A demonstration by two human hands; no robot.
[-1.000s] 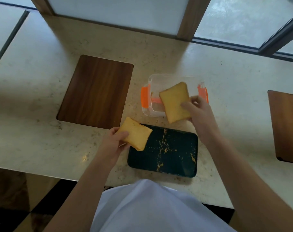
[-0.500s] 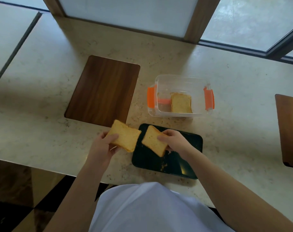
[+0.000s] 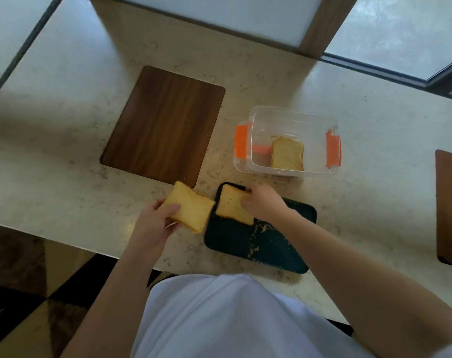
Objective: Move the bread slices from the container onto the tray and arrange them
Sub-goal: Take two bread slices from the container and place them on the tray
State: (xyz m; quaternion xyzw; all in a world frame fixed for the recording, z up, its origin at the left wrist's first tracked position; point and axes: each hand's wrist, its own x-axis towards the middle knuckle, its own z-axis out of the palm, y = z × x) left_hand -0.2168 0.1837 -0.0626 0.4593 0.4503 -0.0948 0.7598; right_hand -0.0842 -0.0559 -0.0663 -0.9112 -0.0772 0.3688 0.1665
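- While the left hand (image 3: 152, 223) pinches one bread slice (image 3: 190, 210) between thumb and fingers, that slice hangs tilted over the counter (image 3: 64, 187), its right corner just reaching the left edge of the dark tray (image 3: 258, 244).
- The right hand (image 3: 265, 202) has its fingers closed on the right edge of a second slice (image 3: 232, 205), which lies at the tray's far left corner; whether it rests flat or is a little lifted cannot be told.
- The two held slices sit just beside each other, nearly touching at the tray's left rim.
- Most of the tray to the right and toward the near edge is bare dark surface, scattered with crumbs (image 3: 257, 236).
- A third slice (image 3: 287, 153) lies flat in the clear container (image 3: 292, 117) with orange clips (image 3: 241, 143), toward its near wall, with bare floor on its left.
- The container stands just beyond the tray, a narrow strip of counter between them.
- A wooden board (image 3: 163, 125) lies to the left of the container, its near right corner close by the left-hand slice.
- Another wooden board (image 3: 451, 208) is cut off by the right border, well apart from the tray.
- The tray's near edge is close to the counter's front edge, where the person's white shirt (image 3: 232, 319) begins.
- Open counter stretches left of the left hand.
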